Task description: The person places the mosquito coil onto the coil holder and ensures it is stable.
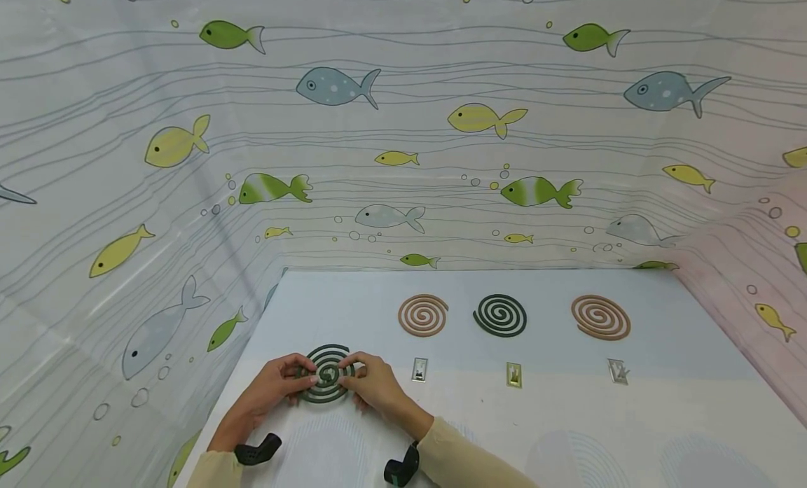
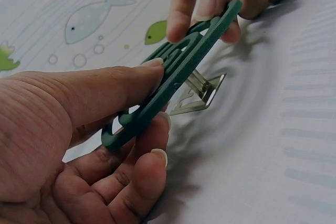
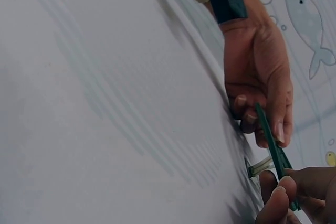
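A dark green mosquito coil is held between both hands at the left of the table. My left hand pinches its left side, thumb on top and fingers beneath, as the left wrist view shows. On the opposite side, my right hand grips the coil with thumb and fingers. Under the coil a small metal coil stand stands on the table, its upright reaching up to the coil's underside. Whether the upright passes into the coil's centre is hard to tell.
Farther back lie a brown coil, a dark green coil and another brown coil. In front of them are a silver metal stand, a gold-coloured one and a silver one with a raised tab. Fish-printed sheeting surrounds the white table.
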The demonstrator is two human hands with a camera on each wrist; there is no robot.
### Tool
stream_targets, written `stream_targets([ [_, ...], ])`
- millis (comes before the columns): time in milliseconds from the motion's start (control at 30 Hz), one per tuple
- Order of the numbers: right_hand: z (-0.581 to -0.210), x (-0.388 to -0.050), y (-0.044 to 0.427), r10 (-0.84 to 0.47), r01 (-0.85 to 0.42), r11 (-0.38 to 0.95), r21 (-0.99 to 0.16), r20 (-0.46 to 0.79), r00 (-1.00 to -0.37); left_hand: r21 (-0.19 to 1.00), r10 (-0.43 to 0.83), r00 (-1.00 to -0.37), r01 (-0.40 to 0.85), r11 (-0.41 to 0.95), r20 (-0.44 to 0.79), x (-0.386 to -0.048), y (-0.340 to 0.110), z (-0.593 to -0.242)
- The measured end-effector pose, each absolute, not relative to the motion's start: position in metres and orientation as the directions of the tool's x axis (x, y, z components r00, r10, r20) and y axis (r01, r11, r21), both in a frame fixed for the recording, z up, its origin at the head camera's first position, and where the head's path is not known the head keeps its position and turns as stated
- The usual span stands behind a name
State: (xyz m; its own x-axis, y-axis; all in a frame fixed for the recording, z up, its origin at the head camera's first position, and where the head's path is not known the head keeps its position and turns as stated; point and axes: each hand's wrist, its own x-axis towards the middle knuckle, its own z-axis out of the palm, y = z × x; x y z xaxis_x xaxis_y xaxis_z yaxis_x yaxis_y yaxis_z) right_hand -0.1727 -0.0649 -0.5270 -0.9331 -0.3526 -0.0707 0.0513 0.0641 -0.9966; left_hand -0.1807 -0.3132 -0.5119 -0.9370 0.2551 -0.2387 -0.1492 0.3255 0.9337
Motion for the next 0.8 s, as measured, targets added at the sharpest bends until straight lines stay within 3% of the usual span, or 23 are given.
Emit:
stream_targets([
  [800,-0.5259,-0.1726,-0.0649,-0.354,0.043,0.063,-0.997,-0.063,-0.933,0.929,0.225,-0.950,-0.127,0.347,-0.214,-0.1793,-0.3071,-0.5082],
])
